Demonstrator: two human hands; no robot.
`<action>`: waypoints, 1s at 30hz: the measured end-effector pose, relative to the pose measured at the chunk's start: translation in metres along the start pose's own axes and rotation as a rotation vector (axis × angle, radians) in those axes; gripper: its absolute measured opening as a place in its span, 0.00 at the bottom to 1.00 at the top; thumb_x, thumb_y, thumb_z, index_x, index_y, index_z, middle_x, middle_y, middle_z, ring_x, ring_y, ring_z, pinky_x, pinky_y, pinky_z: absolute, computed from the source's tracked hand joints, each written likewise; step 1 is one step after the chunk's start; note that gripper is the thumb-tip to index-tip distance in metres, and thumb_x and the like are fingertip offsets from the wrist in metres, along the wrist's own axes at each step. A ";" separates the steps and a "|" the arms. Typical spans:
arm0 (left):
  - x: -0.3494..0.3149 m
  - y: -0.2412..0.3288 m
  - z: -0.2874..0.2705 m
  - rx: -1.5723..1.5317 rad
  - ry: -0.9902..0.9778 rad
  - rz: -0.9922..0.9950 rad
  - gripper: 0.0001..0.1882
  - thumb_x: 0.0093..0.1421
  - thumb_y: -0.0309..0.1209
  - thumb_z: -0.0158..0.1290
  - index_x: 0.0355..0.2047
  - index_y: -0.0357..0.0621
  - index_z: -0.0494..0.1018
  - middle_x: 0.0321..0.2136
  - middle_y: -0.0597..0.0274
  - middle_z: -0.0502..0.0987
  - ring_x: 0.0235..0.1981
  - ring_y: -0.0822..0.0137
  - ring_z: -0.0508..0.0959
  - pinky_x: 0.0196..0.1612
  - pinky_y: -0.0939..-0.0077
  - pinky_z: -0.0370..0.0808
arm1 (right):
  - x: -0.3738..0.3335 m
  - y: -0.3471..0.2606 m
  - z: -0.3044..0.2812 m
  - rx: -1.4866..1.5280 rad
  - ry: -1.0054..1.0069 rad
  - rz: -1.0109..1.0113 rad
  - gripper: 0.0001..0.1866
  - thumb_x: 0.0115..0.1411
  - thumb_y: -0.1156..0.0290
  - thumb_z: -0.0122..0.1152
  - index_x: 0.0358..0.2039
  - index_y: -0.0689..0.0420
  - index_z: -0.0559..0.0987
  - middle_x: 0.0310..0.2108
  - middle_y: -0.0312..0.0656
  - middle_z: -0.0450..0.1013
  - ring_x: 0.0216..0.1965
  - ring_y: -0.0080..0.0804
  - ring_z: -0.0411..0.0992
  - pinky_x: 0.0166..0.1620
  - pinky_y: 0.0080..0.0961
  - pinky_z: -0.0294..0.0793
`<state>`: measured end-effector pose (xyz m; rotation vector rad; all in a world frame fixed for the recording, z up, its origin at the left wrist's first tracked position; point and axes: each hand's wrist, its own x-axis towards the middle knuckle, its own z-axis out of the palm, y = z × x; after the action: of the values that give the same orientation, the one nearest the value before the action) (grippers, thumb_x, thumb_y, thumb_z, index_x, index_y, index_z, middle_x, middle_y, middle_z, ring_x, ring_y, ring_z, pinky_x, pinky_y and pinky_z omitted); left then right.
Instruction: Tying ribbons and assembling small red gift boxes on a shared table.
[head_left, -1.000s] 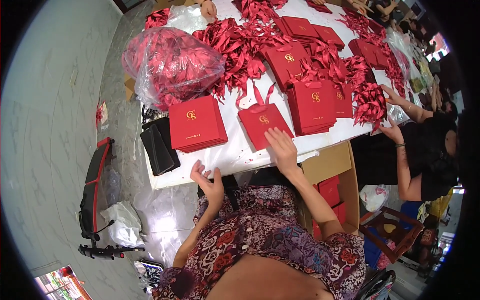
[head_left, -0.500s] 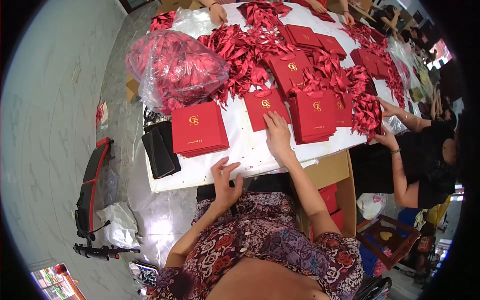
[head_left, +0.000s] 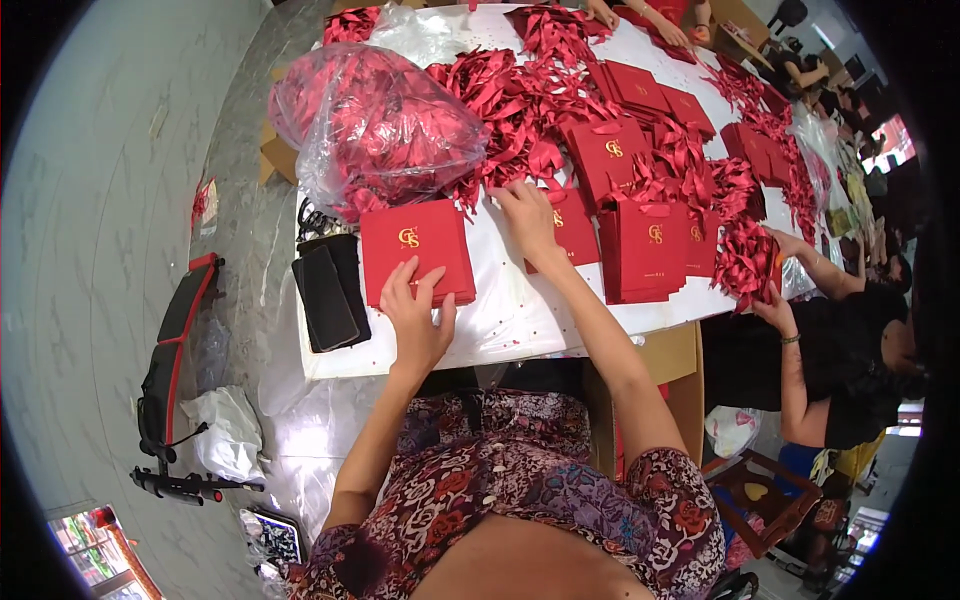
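My left hand [head_left: 416, 322] rests its spread fingers on the front part of a stack of flat red paper bags [head_left: 395, 222] at the left of the table. Nothing is gripped in it. My right hand [head_left: 528, 225] reaches over the table, fingers stretched toward the near edge of a heap of red ribbons [head_left: 510, 135]; no held thing shows. Partly behind my right wrist lies a single red bag [head_left: 575, 228] with a ribbon handle. To its right sits a pile of red bags [head_left: 640, 260] with ribbon handles.
A clear plastic sack of red ribbons [head_left: 375, 125] lies at the back left. Dark flat cases [head_left: 328, 298] sit at the table's left edge. On the right a co-worker's hands [head_left: 775, 310] handle ribboned bags. A cardboard box [head_left: 672, 365] stands by the near edge.
My left hand has moved forward from the table's near edge onto the stack of bags. My right hand has left the single bag and shifted left toward the ribbons.
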<state>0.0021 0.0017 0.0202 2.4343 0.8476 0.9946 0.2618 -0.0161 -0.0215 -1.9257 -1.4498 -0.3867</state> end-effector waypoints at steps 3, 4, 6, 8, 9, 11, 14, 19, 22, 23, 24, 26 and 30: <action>-0.001 -0.001 0.000 0.042 -0.045 0.028 0.26 0.54 0.32 0.61 0.54 0.47 0.71 0.60 0.49 0.64 0.61 0.45 0.61 0.62 0.49 0.55 | 0.009 0.011 0.025 -0.120 -0.083 -0.042 0.07 0.54 0.70 0.62 0.34 0.50 0.82 0.32 0.38 0.70 0.38 0.40 0.70 0.39 0.38 0.69; -0.001 -0.001 -0.002 0.049 -0.043 0.018 0.26 0.54 0.32 0.61 0.54 0.47 0.71 0.60 0.49 0.64 0.61 0.45 0.61 0.62 0.49 0.55 | 0.010 0.013 0.028 -0.111 -0.089 -0.048 0.07 0.54 0.70 0.62 0.34 0.50 0.82 0.32 0.38 0.70 0.38 0.40 0.70 0.39 0.38 0.69; 0.000 0.001 -0.006 0.079 -0.099 0.049 0.28 0.54 0.35 0.61 0.56 0.47 0.71 0.62 0.50 0.63 0.61 0.45 0.61 0.61 0.49 0.54 | 0.012 0.014 0.027 -0.028 -0.042 -0.060 0.06 0.52 0.71 0.65 0.32 0.50 0.82 0.31 0.38 0.69 0.38 0.40 0.70 0.39 0.37 0.69; -0.003 -0.004 -0.008 0.128 -0.122 0.056 0.30 0.54 0.38 0.62 0.58 0.47 0.70 0.62 0.50 0.63 0.61 0.45 0.60 0.62 0.50 0.54 | 0.009 0.008 0.022 0.072 -0.025 -0.037 0.07 0.51 0.72 0.67 0.32 0.52 0.82 0.31 0.39 0.70 0.38 0.40 0.71 0.38 0.37 0.70; -0.002 -0.003 -0.008 0.126 -0.131 0.060 0.30 0.54 0.38 0.62 0.57 0.46 0.70 0.61 0.50 0.64 0.60 0.45 0.61 0.61 0.50 0.55 | 0.007 0.007 0.015 0.149 -0.011 0.001 0.07 0.51 0.73 0.67 0.32 0.54 0.81 0.32 0.40 0.70 0.38 0.40 0.71 0.38 0.37 0.70; 0.003 0.000 -0.010 0.123 -0.140 0.065 0.29 0.54 0.38 0.62 0.56 0.46 0.71 0.60 0.50 0.65 0.60 0.45 0.62 0.61 0.50 0.55 | 0.003 0.008 0.008 0.290 0.016 0.084 0.05 0.53 0.75 0.64 0.32 0.58 0.80 0.32 0.43 0.70 0.36 0.43 0.71 0.39 0.38 0.70; 0.011 0.001 -0.014 0.145 -0.163 0.079 0.28 0.54 0.39 0.61 0.55 0.45 0.72 0.58 0.50 0.68 0.57 0.46 0.64 0.59 0.51 0.57 | 0.006 -0.001 -0.003 0.328 0.087 0.066 0.04 0.55 0.77 0.61 0.33 0.61 0.78 0.33 0.45 0.70 0.36 0.45 0.71 0.40 0.38 0.70; 0.014 0.004 -0.013 0.177 -0.178 0.095 0.28 0.55 0.41 0.61 0.54 0.41 0.73 0.56 0.47 0.69 0.55 0.46 0.66 0.57 0.52 0.60 | -0.003 -0.010 -0.031 0.530 0.312 0.125 0.03 0.62 0.79 0.54 0.37 0.62 0.75 0.37 0.45 0.72 0.40 0.38 0.72 0.46 0.30 0.71; 0.016 0.004 -0.018 0.159 -0.146 0.104 0.29 0.54 0.41 0.62 0.54 0.40 0.72 0.56 0.47 0.69 0.54 0.46 0.67 0.55 0.53 0.62 | -0.021 -0.019 -0.065 0.615 0.422 0.245 0.05 0.68 0.79 0.47 0.40 0.63 0.72 0.38 0.43 0.72 0.44 0.32 0.72 0.51 0.24 0.69; 0.017 0.004 -0.020 0.164 -0.137 0.109 0.29 0.54 0.41 0.62 0.54 0.40 0.72 0.56 0.47 0.69 0.54 0.46 0.67 0.55 0.53 0.62 | -0.032 -0.016 -0.072 0.611 0.446 0.278 0.05 0.69 0.79 0.45 0.41 0.63 0.71 0.38 0.43 0.72 0.44 0.32 0.73 0.51 0.25 0.69; 0.019 0.004 -0.021 0.131 -0.144 0.102 0.29 0.53 0.40 0.62 0.54 0.42 0.72 0.56 0.49 0.69 0.54 0.48 0.67 0.55 0.54 0.62 | -0.045 -0.013 -0.081 0.597 0.473 0.315 0.06 0.69 0.79 0.44 0.43 0.63 0.70 0.39 0.44 0.71 0.44 0.33 0.73 0.51 0.25 0.70; 0.025 -0.002 -0.027 0.106 -0.140 0.087 0.29 0.53 0.39 0.63 0.54 0.43 0.72 0.55 0.50 0.70 0.54 0.49 0.68 0.55 0.55 0.62 | -0.057 -0.022 -0.102 0.686 0.584 0.351 0.06 0.70 0.77 0.42 0.45 0.62 0.68 0.39 0.43 0.70 0.41 0.31 0.74 0.47 0.24 0.71; 0.062 -0.026 -0.040 0.099 -0.003 0.047 0.25 0.55 0.38 0.62 0.52 0.45 0.73 0.53 0.49 0.70 0.52 0.50 0.71 0.53 0.59 0.65 | -0.077 -0.030 -0.159 0.731 0.658 0.391 0.06 0.71 0.76 0.40 0.46 0.60 0.66 0.35 0.41 0.68 0.28 0.24 0.68 0.36 0.21 0.72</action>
<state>-0.0019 0.0663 0.0641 2.5494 0.8616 0.9869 0.2341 -0.1751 0.0570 -1.2578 -0.6267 -0.2237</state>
